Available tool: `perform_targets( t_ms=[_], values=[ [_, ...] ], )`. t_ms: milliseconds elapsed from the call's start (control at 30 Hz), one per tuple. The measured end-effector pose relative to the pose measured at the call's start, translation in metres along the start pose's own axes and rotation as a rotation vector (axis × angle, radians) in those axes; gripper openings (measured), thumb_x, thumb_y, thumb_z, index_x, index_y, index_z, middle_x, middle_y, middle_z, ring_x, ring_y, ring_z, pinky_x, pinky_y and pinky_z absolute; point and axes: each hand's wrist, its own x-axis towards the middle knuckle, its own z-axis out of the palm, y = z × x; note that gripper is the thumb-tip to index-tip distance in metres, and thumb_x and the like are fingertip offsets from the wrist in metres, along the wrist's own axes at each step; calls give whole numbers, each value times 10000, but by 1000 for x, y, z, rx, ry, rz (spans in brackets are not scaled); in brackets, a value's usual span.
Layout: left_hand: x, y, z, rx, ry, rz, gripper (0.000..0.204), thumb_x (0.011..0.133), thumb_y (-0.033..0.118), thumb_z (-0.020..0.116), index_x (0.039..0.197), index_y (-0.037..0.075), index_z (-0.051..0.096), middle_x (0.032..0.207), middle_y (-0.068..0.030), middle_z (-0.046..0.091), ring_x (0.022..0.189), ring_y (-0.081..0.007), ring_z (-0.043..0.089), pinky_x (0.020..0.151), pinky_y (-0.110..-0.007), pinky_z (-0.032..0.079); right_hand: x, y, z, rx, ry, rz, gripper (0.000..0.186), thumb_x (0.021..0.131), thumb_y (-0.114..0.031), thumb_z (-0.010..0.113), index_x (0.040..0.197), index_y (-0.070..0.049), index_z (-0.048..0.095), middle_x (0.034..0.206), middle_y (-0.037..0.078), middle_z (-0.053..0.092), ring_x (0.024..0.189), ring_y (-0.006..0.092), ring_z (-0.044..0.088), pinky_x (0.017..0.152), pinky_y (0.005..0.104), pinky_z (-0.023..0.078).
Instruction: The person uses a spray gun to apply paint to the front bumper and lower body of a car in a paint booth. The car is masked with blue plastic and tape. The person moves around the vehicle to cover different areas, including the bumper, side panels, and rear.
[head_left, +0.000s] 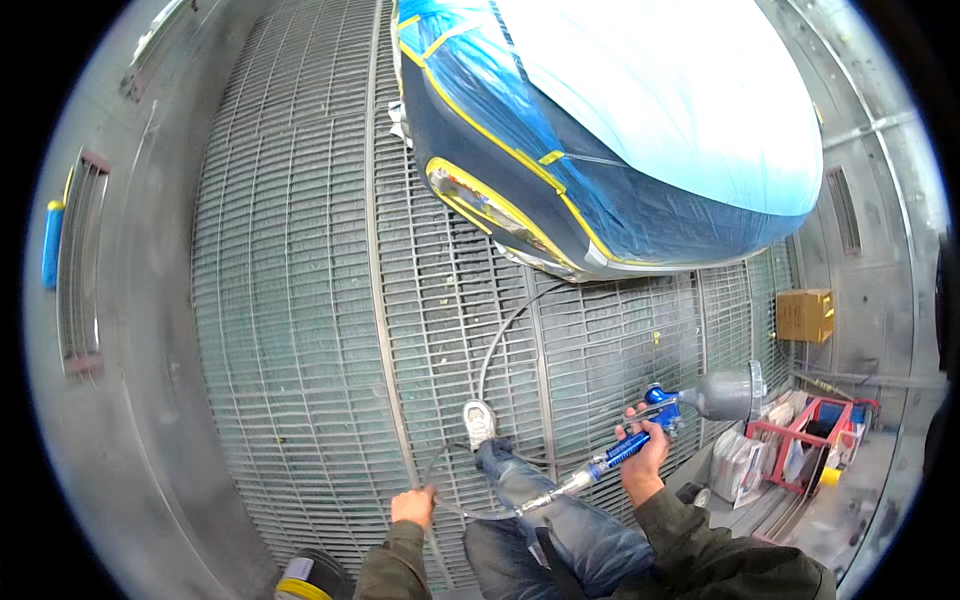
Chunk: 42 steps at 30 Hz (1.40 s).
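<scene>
My right hand [645, 458] is wrapped around the blue handle of a spray gun [662, 396]. A grey, cloudy cup [724, 394] is attached to the gun and points to the right. Below the grip, a clear and silver fitting [556, 492] joins the handle to a thin air hose [486, 362]. My left hand [411, 508] is closed on that hose, low and left of the gun. From there the hose loops over the floor to the car [510, 200], which is masked in blue and white film with yellow tape edges.
Metal floor grating [290, 300] lies underfoot. At right, a cardboard box [805, 315] sits by the wall, near a red rack [800, 440] with papers and supplies. A dark bucket with a yellow band [318, 575] stands at lower left. A blue roll [53, 245] hangs on the left wall.
</scene>
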Motion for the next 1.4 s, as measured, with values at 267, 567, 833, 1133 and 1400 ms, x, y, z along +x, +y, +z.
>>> perform_targets(
  t_ms=[267, 567, 833, 1133, 1400],
  values=[
    [60, -53, -68, 131, -306, 149, 329, 886, 219, 597, 1211, 270, 609, 925, -128, 707, 850, -363, 679, 691, -495, 522, -55, 5, 75, 121, 139, -176, 435, 893, -119, 472, 1327, -100, 495, 1253, 17, 602, 1099, 155, 603, 754, 345, 516],
    [176, -174, -133, 248, -355, 538, 184, 889, 240, 603, 1070, 216, 631, 855, -157, 690, 790, -346, 665, 653, -520, 502, -137, 85, 160, 370, 364, -428, 485, 895, -168, 487, 1376, -121, 456, 1302, 12, 593, 1143, 154, 596, 738, 320, 494],
    [325, -406, -295, 503, 16, 435, 174, 856, 256, 629, 1017, 276, 691, 766, -99, 684, 736, -339, 676, 611, -490, 516, -190, 149, 228, 530, 489, -453, 464, 921, -215, 489, 1372, -106, 474, 1303, 1, 597, 1156, 153, 588, 739, 310, 504],
    [432, -451, -409, 561, 380, 294, 181, 868, 260, 693, 901, 86, 728, 756, -178, 684, 750, -392, 662, 680, -482, 515, -32, 289, 190, 732, 349, -439, 551, 843, -90, 529, 1389, -83, 454, 1322, 45, 594, 1177, 197, 596, 668, 309, 516],
    [479, -355, -333, 390, 544, 461, 244, 836, 252, 741, 798, 12, 725, 647, -196, 634, 618, -404, 634, 574, -435, 478, 169, 493, 200, 614, 15, -338, 410, 846, -68, 518, 1253, -61, 566, 1155, 58, 650, 1032, 180, 646, 573, 322, 525]
  ],
)
